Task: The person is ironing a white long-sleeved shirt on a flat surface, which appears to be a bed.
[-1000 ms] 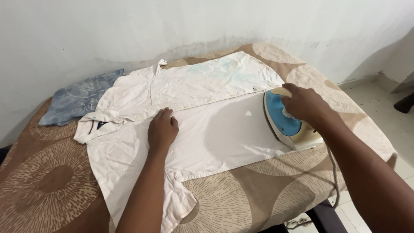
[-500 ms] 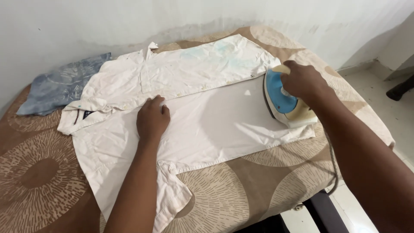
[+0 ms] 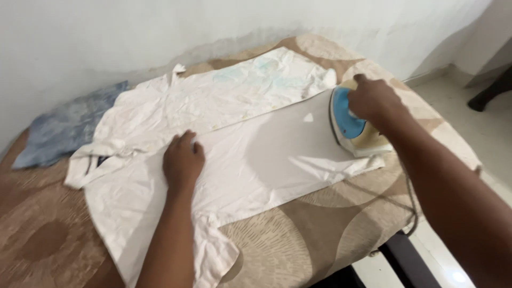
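A white button-up shirt (image 3: 250,160) lies spread across a table covered with a brown patterned cloth (image 3: 298,234). My left hand (image 3: 182,162) presses flat on the shirt near its middle, fingers spread a little. My right hand (image 3: 373,101) grips the handle of a blue and cream electric iron (image 3: 352,128), which rests on the shirt's right end. The iron's cord (image 3: 408,202) hangs off the table's right edge.
A folded blue denim garment (image 3: 64,128) lies at the table's far left, against the white wall (image 3: 160,26). Tiled floor (image 3: 480,138) shows on the right, with a dark object at the far right edge. A dark frame piece (image 3: 410,261) sticks out below the table.
The view has shifted so everything sits further left. The iron has stayed at the shirt's right end, nudged slightly toward the far edge. My left hand keeps pressing the same spot.
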